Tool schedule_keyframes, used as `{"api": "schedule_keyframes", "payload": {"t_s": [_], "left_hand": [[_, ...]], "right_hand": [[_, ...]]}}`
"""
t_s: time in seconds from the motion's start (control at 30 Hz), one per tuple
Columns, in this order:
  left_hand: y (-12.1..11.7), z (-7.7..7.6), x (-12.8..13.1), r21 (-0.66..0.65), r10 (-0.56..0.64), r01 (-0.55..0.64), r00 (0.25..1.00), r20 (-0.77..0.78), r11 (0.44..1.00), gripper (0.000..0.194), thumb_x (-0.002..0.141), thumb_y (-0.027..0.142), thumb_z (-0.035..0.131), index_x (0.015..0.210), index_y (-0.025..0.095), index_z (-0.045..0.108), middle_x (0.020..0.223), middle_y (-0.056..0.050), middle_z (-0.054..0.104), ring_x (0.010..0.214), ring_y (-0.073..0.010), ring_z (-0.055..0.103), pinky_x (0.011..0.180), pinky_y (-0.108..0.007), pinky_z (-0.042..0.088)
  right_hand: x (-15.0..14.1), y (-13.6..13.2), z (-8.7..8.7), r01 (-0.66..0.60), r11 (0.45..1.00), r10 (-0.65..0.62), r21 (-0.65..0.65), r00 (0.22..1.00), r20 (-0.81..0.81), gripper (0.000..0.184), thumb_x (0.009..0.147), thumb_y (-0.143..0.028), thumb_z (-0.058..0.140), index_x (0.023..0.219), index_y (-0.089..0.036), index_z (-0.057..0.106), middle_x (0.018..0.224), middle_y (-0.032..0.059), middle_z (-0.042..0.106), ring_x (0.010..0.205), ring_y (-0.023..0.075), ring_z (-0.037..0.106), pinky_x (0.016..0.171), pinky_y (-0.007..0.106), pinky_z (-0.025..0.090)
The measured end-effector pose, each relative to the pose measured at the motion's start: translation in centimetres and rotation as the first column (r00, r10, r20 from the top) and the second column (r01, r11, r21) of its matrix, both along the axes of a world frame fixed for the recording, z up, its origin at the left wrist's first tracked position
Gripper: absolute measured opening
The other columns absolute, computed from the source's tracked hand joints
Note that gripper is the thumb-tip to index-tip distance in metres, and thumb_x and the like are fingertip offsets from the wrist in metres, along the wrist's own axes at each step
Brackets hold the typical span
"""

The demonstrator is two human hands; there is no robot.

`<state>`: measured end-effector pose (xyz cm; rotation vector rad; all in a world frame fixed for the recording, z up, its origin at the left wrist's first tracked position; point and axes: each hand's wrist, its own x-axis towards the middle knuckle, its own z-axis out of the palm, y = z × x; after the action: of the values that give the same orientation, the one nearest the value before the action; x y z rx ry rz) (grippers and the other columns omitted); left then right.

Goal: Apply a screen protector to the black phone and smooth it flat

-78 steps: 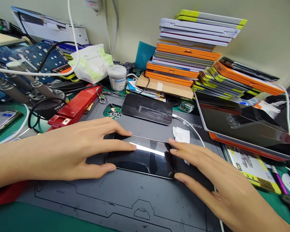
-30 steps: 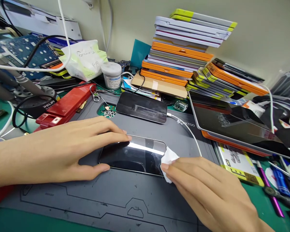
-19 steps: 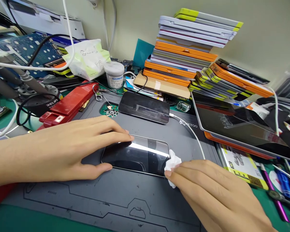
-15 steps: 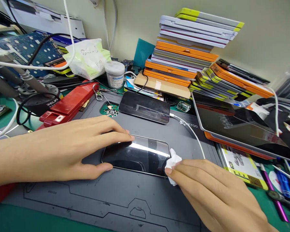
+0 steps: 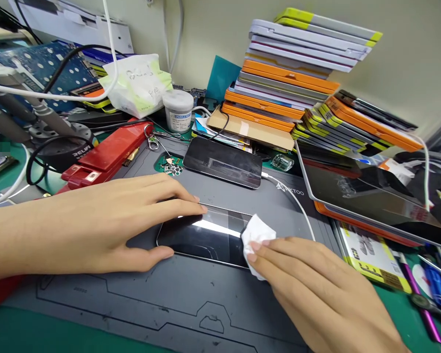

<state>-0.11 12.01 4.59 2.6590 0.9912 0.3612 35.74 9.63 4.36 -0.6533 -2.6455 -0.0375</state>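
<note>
A smartphone [image 5: 202,242] lies face up on the grey work mat [image 5: 139,304], its dark glass reflecting a bright strip of light. My left hand [image 5: 121,225] steadies its left end, thumb on the near edge and fingertips on the far edge. Under the fingers of my right hand [image 5: 316,284] is a crumpled white tissue [image 5: 259,233], pressed on the phone's right end and covering that end. Behind it, a second dark phone [image 5: 222,164] rests on the mat with a white cable [image 5: 296,198] plugged into its right end.
A red tool [image 5: 108,154] and a white jar [image 5: 178,112] stand at the back left. Stacked orange, white and yellow boxes [image 5: 279,81] rise behind. A tablet [image 5: 367,191] lies at the right, above a purple pen-like tool [image 5: 422,304] and other tools.
My right hand has shifted slightly left with the tissue, which now covers more of the phone's right end. My left hand keeps its hold, and the whole view has moved a little.
</note>
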Motion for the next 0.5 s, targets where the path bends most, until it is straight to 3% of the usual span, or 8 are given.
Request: {"api": "schedule_keyframes", "payload": {"t_s": [0.1,0.27,0.5], "left_hand": [[0.00,-0.09,-0.02,-0.005,0.010,-0.010,1.000,0.009,1.000,0.060,0.097,0.040,0.071,0.154,0.038,0.053,0.145,-0.003,0.065,0.122,-0.0248,0.069,0.104,-0.032,0.058],[0.02,-0.10,0.04,-0.009,0.010,-0.010,1.000,0.007,1.000,0.058,0.097,0.042,0.070,0.153,0.039,0.054,0.145,-0.003,0.065,0.122,-0.0252,0.069,0.103,-0.032,0.058],[-0.01,-0.07,-0.17,-0.026,0.023,-0.023,1.000,0.012,0.999,0.061,0.097,0.044,0.071,0.155,0.041,0.053,0.147,-0.003,0.065,0.124,-0.0272,0.068,0.104,-0.036,0.058]], "right_hand": [[0.08,0.45,0.12,0.052,0.999,-0.052,0.007,0.998,-0.032,0.027,0.097,0.003,0.062,0.114,-0.010,0.078,0.109,0.0058,0.082,0.108,0.0142,0.070,0.108,0.025,0.051],[0.00,0.56,-0.33,0.079,0.997,-0.080,-0.009,0.995,-0.065,0.019,0.100,-0.004,0.065,0.114,-0.011,0.075,0.108,0.0071,0.081,0.104,0.0158,0.074,0.101,0.027,0.057],[-0.37,0.08,-0.39,0.294,0.951,-0.303,-0.097,0.948,-0.098,0.018,0.105,-0.015,0.062,0.119,-0.022,0.071,0.106,0.0029,0.081,0.090,0.0160,0.079,0.089,0.027,0.063]]}}
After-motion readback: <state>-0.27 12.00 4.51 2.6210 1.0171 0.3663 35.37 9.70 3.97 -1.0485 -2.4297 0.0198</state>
